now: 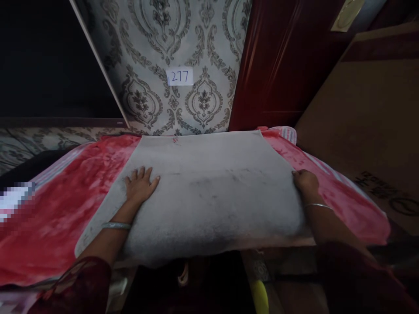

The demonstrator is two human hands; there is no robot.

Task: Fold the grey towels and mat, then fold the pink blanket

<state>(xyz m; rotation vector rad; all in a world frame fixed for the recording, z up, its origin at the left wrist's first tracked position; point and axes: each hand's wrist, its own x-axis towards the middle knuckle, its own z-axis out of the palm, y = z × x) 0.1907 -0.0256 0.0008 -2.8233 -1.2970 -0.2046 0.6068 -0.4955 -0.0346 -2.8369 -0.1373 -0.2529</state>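
sheet (216,187): pale grey, dark smudges | blanket (81,192): red-pink | wallpaper (176,52): grey damask | door (278,61): dark red | carton (366,122): brown

dark maroon sleeves (87,283), broad silvery left bangle (116,225), thin silvery right bangle (319,205)

The single view comes from the person's head, facing forward and tilted down, from close above the left hand (140,186) and the right hand (307,184). Both forearms enter from the lower corners. The pale sheet (209,192) fills the middle; farther off, the patterned wall (206,39) faces the lens nearly square-on, its lower part in frame.
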